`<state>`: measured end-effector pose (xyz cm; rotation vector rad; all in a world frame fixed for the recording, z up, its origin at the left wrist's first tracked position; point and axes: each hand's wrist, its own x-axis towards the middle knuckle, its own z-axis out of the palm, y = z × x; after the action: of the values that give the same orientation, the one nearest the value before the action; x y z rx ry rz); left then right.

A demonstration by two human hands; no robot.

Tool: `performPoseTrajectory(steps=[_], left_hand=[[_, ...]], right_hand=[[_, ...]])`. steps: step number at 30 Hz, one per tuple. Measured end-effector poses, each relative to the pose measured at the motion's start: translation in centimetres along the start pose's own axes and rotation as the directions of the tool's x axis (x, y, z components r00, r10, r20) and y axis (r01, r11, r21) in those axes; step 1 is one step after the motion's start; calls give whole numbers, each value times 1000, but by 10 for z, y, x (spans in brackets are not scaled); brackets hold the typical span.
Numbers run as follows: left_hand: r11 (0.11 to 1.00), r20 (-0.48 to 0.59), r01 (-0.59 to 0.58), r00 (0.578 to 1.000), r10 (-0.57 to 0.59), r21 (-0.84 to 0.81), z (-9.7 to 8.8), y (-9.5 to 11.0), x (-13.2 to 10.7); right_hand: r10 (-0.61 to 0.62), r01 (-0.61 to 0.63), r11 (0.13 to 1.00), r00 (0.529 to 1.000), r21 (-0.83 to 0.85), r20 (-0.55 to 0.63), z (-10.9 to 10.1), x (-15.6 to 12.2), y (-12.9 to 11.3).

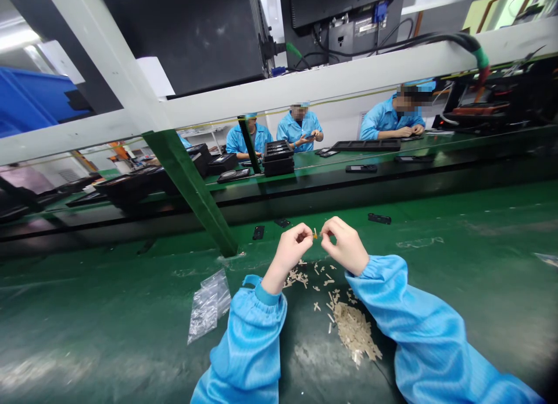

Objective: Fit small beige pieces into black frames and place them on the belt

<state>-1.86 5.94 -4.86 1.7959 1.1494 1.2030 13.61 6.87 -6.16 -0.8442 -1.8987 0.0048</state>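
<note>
My left hand (294, 245) is closed in a pinch on a small orange-yellow strip (315, 234), which sticks up from the fingertips. Close beside it, my right hand (344, 244) also has thumb and finger pressed together; whatever is between them is too small to make out. Both hands are raised over the green table. Below them lie loose beige strips (299, 277), scattered in short pieces. A denser pile of beige pieces (355, 331) sits nearer to me, beside my right sleeve.
Clear plastic bags (210, 304) lie left of my left sleeve. Black plastic parts (258, 232) and another black part (379, 218) rest beyond my hands. A green post (192, 195) rises at left. Across the bench, people in blue work near stacked black trays (279, 158).
</note>
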Motion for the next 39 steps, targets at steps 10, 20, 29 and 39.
performPoseTrajectory(steps=[10,20,29,39], left_hand=[[998,47,-10,999,12,-56,-4,0,0],[999,67,-7,998,10,-49,-4,3,-1],[997,52,15,999,-11,-82,-5,1,0],[968,-5,90,996,-94,-235,-13,-2,4]], right_hand=[[-12,7,992,999,129,41,-9,1,-4],[-33,14,980,995,201,91,-7,4,-2],[-46,17,975,991,220,128,-5,4,1],[-42,16,971,994,240,103,-15,8,1]])
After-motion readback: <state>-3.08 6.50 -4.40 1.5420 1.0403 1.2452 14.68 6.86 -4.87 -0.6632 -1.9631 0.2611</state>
